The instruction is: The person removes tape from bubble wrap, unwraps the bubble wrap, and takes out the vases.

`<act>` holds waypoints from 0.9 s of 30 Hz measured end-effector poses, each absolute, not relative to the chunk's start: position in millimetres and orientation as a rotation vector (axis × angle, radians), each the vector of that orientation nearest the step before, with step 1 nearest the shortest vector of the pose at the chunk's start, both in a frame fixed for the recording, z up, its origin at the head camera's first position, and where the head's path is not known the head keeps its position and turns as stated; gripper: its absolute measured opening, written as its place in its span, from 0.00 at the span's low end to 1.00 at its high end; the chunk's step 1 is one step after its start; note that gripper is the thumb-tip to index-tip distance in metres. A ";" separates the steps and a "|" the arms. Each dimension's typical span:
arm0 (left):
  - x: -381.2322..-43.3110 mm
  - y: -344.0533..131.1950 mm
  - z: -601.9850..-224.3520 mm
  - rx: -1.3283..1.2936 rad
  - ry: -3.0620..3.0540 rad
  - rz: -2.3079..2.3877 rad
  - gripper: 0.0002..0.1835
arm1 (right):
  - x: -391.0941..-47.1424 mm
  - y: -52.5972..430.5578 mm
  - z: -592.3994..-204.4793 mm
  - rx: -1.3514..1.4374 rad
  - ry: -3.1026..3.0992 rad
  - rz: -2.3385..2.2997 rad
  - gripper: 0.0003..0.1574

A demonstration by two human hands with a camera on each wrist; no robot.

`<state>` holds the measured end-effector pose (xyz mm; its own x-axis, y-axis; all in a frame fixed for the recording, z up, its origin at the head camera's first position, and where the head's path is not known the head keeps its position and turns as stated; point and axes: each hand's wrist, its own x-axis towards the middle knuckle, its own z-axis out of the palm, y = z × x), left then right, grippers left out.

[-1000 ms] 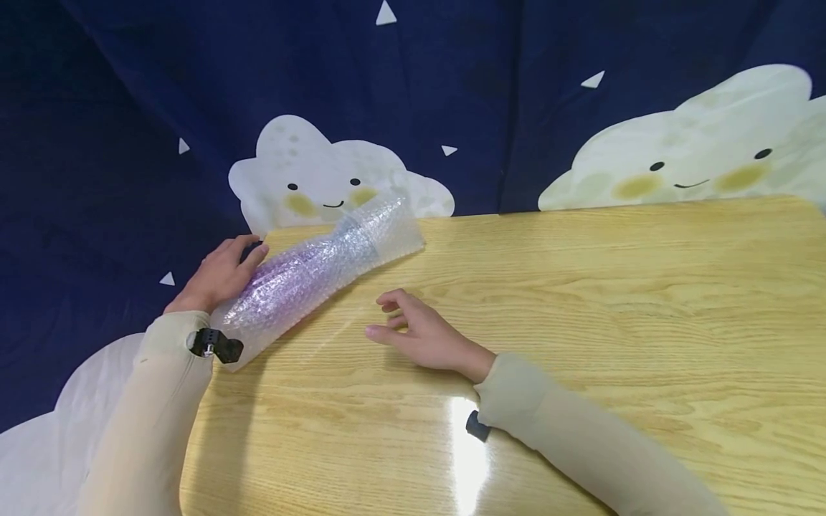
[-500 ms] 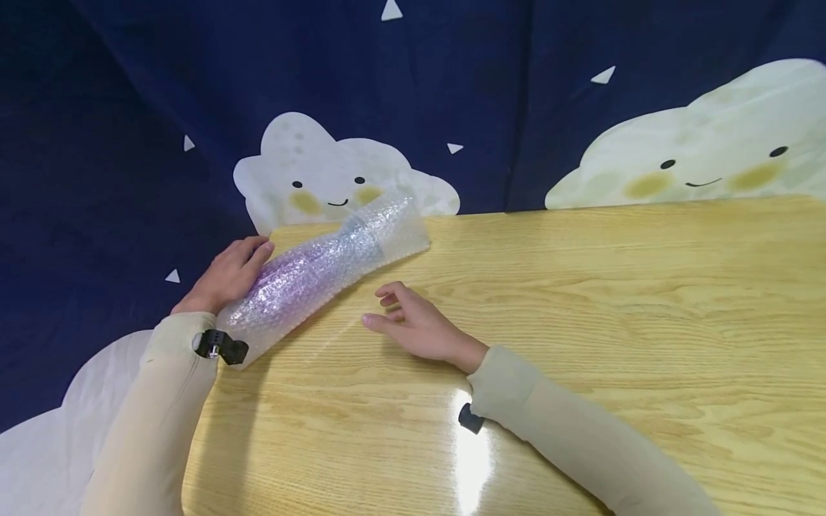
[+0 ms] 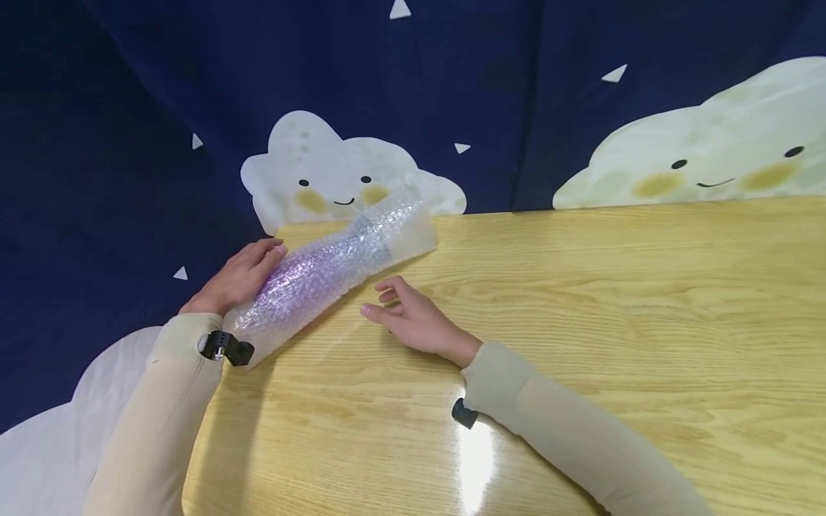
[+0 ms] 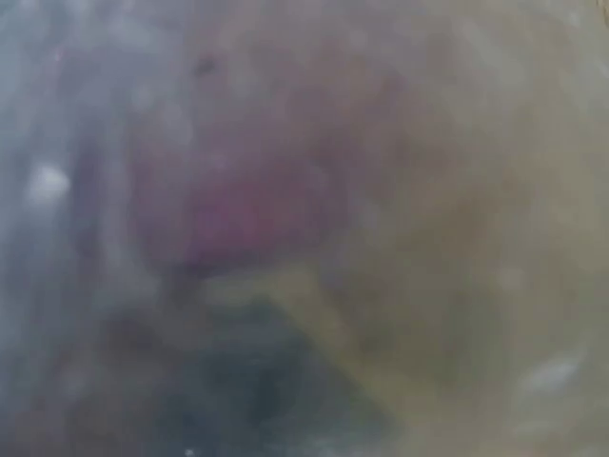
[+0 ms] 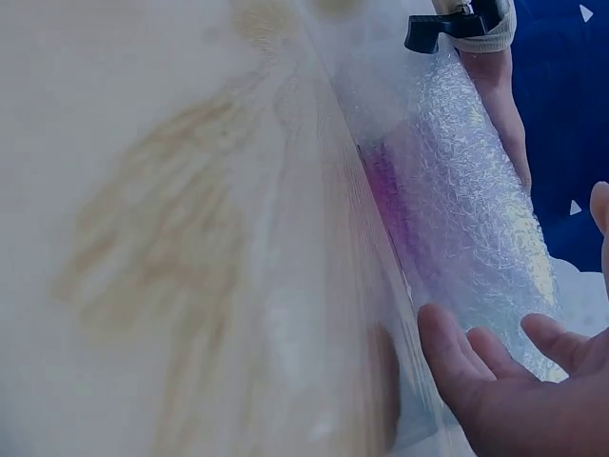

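Observation:
A long bundle in clear bubble wrap [image 3: 316, 276] lies slantwise on the wooden table, with something purple and pale blue showing through it. Its far end is a flat, loose flap of wrap. My left hand [image 3: 241, 278] rests along the bundle's left side, fingers extended and partly hidden by it. To the right of the bundle, my right hand [image 3: 419, 319] hovers just over the table with loosely bent fingers and holds nothing. In the right wrist view, the fingertips [image 5: 440, 328] overlap the lower part of the wrap. The left wrist view is filled by blurred, see-through wrap [image 4: 238, 219].
The wooden table [image 3: 613, 301] stretches away to the right, with a bright light reflection near its front. A dark blue curtain [image 3: 490, 86] printed with smiling clouds hangs behind it and along the left. Small black devices [image 3: 226, 349] are strapped at both wrists.
The head view has shifted slightly, carrying the scene rightward. My right hand has moved a little left and away from me, nearer the bundle. The left hand stays at the bundle's side.

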<state>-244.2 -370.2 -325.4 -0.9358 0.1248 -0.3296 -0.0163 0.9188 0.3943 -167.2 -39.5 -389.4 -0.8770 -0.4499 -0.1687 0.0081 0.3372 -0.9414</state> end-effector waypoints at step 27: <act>-237.9 -366.1 -323.9 0.112 2.586 0.603 0.46 | -174.0 -60.6 -396.8 -0.283 2.105 -1.592 0.54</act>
<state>-237.9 -366.1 -323.9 -0.8818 0.1828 -0.4348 -0.0283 0.8996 0.4357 -174.0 -60.6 -396.8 -0.8620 -0.4402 -0.2514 0.1220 0.3011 -0.9457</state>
